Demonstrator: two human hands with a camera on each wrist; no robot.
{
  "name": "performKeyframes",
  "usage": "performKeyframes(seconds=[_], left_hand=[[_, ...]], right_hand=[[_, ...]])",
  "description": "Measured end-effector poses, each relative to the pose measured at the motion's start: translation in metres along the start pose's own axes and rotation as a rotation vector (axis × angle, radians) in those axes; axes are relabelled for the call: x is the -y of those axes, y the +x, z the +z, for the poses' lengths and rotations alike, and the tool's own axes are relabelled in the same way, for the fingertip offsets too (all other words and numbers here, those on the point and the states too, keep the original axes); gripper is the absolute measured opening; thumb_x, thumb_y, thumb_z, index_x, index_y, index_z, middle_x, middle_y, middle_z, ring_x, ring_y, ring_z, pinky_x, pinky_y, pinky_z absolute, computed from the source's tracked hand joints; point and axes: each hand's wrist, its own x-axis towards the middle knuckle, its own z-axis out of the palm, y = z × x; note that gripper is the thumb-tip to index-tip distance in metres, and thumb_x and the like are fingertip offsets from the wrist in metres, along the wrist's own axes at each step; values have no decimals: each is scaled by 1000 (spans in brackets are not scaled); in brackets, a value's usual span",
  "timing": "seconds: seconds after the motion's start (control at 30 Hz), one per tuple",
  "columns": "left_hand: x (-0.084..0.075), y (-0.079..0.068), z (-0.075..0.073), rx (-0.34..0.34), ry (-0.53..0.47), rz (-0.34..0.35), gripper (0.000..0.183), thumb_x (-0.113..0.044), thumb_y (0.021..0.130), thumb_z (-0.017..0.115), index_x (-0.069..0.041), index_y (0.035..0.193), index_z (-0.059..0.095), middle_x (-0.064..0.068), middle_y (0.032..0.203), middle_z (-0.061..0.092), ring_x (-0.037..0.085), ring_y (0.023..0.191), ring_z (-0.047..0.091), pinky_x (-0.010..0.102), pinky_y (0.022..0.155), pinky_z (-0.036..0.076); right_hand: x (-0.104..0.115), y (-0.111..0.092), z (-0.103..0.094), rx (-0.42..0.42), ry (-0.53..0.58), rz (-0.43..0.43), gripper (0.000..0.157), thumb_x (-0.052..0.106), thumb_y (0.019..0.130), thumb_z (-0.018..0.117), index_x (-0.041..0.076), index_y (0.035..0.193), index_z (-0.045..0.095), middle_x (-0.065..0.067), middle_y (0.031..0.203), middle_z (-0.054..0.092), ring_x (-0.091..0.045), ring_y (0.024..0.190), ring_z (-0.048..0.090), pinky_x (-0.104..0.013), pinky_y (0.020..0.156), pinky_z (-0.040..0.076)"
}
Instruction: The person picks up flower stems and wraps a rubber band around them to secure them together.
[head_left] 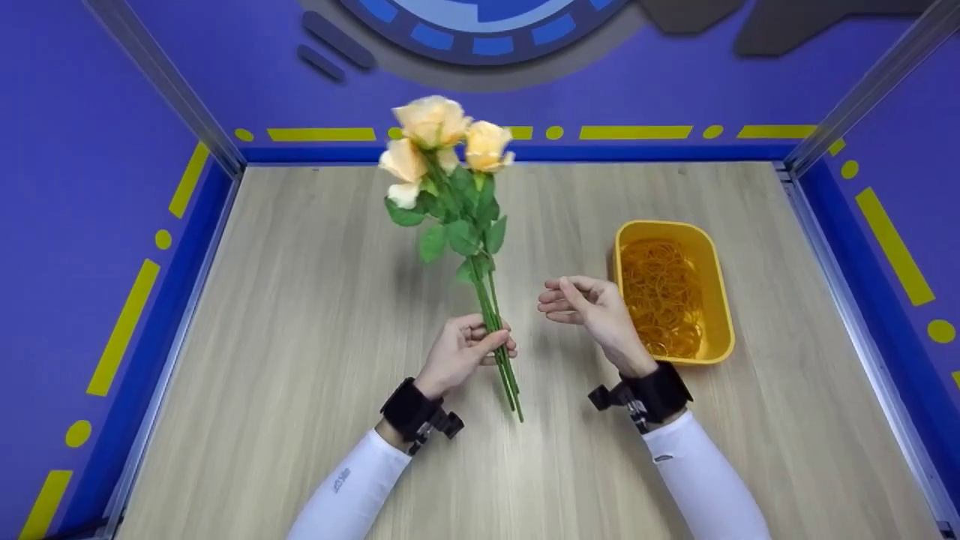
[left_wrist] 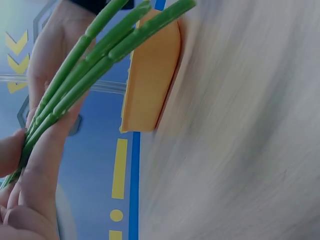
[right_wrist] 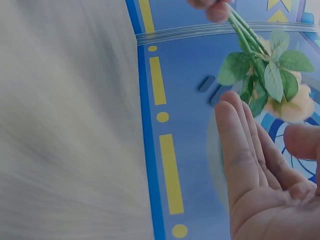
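Observation:
A bunch of peach artificial roses [head_left: 433, 124] with green leaves is held up over the table by the left hand [head_left: 463, 351]. Thumb and fingers pinch the green stems [head_left: 491, 304] near their lower part, and the cut ends stick out below the hand. In the left wrist view several stems [left_wrist: 100, 60] run together under the thumb. The right hand [head_left: 589, 307] is apart from the flowers, to their right, its fingers extended and nothing in it. In the right wrist view the palm and straight fingers of the right hand [right_wrist: 265, 175] face the leaves [right_wrist: 272, 75].
Beside the right hand stands a yellow plastic tub [head_left: 716, 300] holding many thin amber rubber bands [head_left: 664, 292]. The wooden table [head_left: 322, 300] is bounded by blue panels [head_left: 247, 82] with yellow marks at the back and sides.

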Motion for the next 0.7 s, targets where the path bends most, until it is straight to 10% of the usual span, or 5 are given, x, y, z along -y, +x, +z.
performKeyframes(seconds=[0.7], left_hand=[[-2,6,13,-280,-137,266,9,2,103,62,9,109,64,-2,89,80,15,88,80,33,87,68]], right_hand=[[-59,-44,37,106,49,80,40,27,115,43,-5,110,68,1,87,80,-14,72,76,-29,71,68]])
